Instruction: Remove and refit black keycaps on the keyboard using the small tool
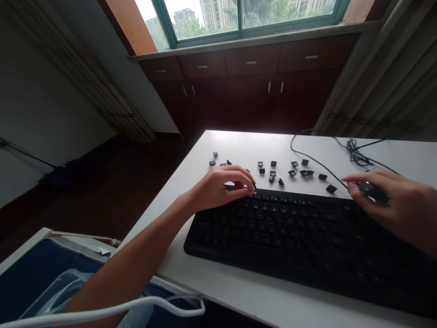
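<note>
A black keyboard (269, 228) lies on the white table, with several of its keycaps off. My left hand (232, 182) is at its back edge, thumb and fingers pinched on what looks like a small black keycap, mostly hidden by the fingertips. At the keyboard's right back side, my right hand (399, 200) is closed round a dark rounded object (373, 191), whose kind I cannot make out. Behind the keyboard several loose black keycaps (273, 163) are scattered, some upside down. One keycap (331, 188) lies between the keyboard and my right hand.
A black cable (357, 155) lies partly coiled at the table's back right. The white table (218, 273) ends at the left and front. At lower left are a dark blue fabric bag (44, 273) and a white bar (136, 304). Cabinets (235, 100) stand beneath the window.
</note>
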### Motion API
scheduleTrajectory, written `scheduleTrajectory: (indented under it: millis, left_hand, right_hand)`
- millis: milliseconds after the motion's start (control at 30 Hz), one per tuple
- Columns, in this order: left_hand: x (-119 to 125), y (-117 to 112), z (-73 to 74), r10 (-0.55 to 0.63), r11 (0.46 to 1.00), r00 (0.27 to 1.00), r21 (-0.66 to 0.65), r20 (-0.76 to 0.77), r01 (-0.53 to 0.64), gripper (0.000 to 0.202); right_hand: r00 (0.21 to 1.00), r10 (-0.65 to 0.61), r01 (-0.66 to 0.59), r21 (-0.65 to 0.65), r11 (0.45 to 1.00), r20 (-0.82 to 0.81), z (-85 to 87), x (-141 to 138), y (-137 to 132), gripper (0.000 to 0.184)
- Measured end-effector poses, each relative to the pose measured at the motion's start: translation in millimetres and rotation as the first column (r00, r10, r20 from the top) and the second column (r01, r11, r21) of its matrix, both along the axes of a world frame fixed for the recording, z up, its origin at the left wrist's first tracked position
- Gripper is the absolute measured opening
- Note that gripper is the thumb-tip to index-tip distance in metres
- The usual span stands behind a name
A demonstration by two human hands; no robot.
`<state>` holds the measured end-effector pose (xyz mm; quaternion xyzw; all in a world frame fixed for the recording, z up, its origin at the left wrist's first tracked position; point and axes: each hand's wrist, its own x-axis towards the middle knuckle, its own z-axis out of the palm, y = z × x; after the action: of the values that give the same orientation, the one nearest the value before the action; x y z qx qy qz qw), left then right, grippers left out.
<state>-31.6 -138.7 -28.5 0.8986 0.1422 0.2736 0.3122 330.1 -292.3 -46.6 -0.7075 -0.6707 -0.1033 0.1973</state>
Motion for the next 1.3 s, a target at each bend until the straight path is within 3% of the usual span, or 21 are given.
scheduleTrajectory:
  millis: [267, 367, 467, 567, 700, 833, 1000, 1167, 1300]
  left_hand:
    - [6, -10, 2.4, -0.100, 0.963, 0.994, -0.247, 0.041, 0.107, 0.016]
    - [7, -12, -0.4, -0.073, 0.942, 0.997, -0.326, 0.010, 0.073, 0.020]
    - [10, -15, -4.4, 0.001, 0.926, 1.000, -0.377, 0.011, 0.003, 0.028]
    - [12, -16, -6.1, 0.003, 0.920, 0.999, -0.390, 0.054, 0.019, 0.021]
    - [13, -19, -4.7, 0.013, 0.930, 0.991, -0.365, 0.137, 0.038, 0.022]
    - [14, -23, -3.2, 0.031, 0.946, 0.977, -0.322, 0.211, 0.040, 0.023]
    - [15, -28, -2.2, 0.021, 0.971, 0.961, -0.233, 0.276, 0.045, 0.021]
    - [17, -31, -2.3, -0.029, 0.994, 0.970, -0.092, 0.241, 0.053, 0.017]
    - [18, -32, -3.8, -0.075, 0.996, 0.983, -0.028, 0.169, 0.081, 0.015]
  right_hand:
    - [1.000, -0.013, 0.012, 0.029, 0.999, 0.014, 11.6, -11, -1, 0.028]
    - [1.000, 0.013, -0.013, 0.051, 0.999, -0.002, 14.6, -17, -1, 0.027]
    - [0.996, 0.082, -0.080, 0.052, 0.995, -0.039, 16.7, -28, 0, 0.026]
    - [0.965, 0.236, -0.237, 0.009, 0.972, -0.110, 23.6, -50, 4, 0.025]
    - [0.858, 0.429, -0.464, -0.067, 0.883, -0.282, 40.0, -92, 16, 0.021]
    - [0.756, 0.422, -0.529, -0.089, 0.844, -0.500, 49.5, -124, 27, 0.023]
    - [0.710, 0.284, -0.428, -0.075, 0.901, -0.644, 45.2, -136, 27, 0.028]
    - [0.651, 0.237, -0.423, -0.085, 0.902, -0.722, 43.2, -138, 21, 0.024]
    - [0.702, 0.224, -0.410, -0.127, 0.903, -0.675, 42.5, -137, 16, 0.020]
